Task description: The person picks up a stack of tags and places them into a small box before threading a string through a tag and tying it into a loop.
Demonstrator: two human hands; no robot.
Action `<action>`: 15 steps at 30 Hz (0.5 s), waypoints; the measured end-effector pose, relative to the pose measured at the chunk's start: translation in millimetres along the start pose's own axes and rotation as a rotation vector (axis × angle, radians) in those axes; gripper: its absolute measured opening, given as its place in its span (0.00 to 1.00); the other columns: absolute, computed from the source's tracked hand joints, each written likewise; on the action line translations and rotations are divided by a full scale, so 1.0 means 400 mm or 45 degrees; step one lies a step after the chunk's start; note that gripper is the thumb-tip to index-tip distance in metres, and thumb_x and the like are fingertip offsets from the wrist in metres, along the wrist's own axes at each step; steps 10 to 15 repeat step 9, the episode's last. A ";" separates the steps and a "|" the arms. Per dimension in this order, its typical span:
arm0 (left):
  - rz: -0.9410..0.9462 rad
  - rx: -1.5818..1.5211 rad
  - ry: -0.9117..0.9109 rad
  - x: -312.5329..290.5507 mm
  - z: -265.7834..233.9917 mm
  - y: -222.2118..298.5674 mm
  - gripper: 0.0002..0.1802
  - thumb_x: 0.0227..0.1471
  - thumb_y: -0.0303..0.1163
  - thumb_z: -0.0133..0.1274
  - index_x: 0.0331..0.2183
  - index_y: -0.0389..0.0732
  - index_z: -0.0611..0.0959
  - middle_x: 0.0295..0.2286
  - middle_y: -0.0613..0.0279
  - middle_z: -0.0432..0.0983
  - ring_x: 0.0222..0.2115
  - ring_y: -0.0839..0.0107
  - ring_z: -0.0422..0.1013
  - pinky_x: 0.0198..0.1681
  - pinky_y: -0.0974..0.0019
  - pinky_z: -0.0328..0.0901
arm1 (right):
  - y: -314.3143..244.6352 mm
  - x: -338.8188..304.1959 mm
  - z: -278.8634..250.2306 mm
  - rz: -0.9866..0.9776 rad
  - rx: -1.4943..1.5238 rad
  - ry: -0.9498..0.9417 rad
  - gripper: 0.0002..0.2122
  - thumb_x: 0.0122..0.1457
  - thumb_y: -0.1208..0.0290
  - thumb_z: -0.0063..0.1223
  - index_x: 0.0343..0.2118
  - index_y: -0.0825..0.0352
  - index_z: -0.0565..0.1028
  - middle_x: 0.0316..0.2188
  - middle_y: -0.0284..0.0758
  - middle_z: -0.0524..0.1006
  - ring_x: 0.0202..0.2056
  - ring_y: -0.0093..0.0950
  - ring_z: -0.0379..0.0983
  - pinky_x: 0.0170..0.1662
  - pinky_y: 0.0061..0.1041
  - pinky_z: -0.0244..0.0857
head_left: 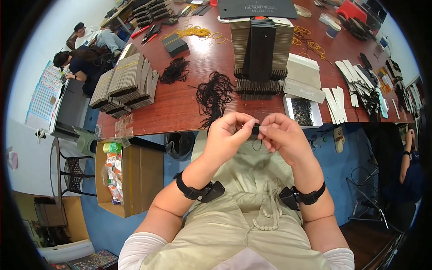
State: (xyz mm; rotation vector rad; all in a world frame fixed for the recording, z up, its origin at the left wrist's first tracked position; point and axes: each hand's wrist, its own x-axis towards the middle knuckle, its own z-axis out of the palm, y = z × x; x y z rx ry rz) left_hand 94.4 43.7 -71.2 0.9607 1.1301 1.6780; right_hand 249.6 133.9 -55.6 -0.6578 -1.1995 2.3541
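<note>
My left hand (230, 133) and my right hand (282, 135) meet just in front of the table's near edge, above my lap. Both are closed in a pinch, thumb against fingers, on a thin black cord (257, 146) whose small loop hangs between them. A small dark piece between the fingertips is too small to make out. Beyond my hands lies a tangled pile of black cords (215, 96), with a smaller bundle of black cords (175, 70) farther left. A tall stack of dark-edged cards (240, 49) stands straight ahead, a black card strip (262, 45) leaning on it.
More card stacks (126, 81) stand at the table's left. A white box (304, 112) of small black pieces sits at the near edge. Yellow rubber bands (195, 32) lie farther back. An open cardboard box (139, 180) stands on the floor. Other people (83, 67) sit nearby.
</note>
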 end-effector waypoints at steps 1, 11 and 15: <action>0.046 0.053 0.016 0.000 -0.004 -0.007 0.06 0.53 0.24 0.54 0.34 0.33 0.80 0.30 0.65 0.76 0.29 0.83 0.69 0.33 0.77 0.64 | 0.001 -0.001 -0.001 -0.026 -0.093 0.037 0.08 0.54 0.75 0.55 0.36 0.68 0.69 0.26 0.33 0.76 0.20 0.17 0.68 0.21 0.15 0.58; -0.038 0.258 0.038 -0.004 -0.018 -0.024 0.09 0.51 0.27 0.56 0.36 0.35 0.81 0.29 0.67 0.78 0.27 0.84 0.68 0.31 0.79 0.63 | 0.015 -0.001 -0.006 -0.231 -0.465 0.173 0.06 0.55 0.74 0.56 0.34 0.69 0.75 0.27 0.30 0.77 0.26 0.14 0.70 0.31 0.10 0.62; -0.038 0.258 0.038 -0.004 -0.018 -0.024 0.09 0.51 0.27 0.56 0.36 0.35 0.81 0.29 0.67 0.78 0.27 0.84 0.68 0.31 0.79 0.63 | 0.015 -0.001 -0.006 -0.231 -0.465 0.173 0.06 0.55 0.74 0.56 0.34 0.69 0.75 0.27 0.30 0.77 0.26 0.14 0.70 0.31 0.10 0.62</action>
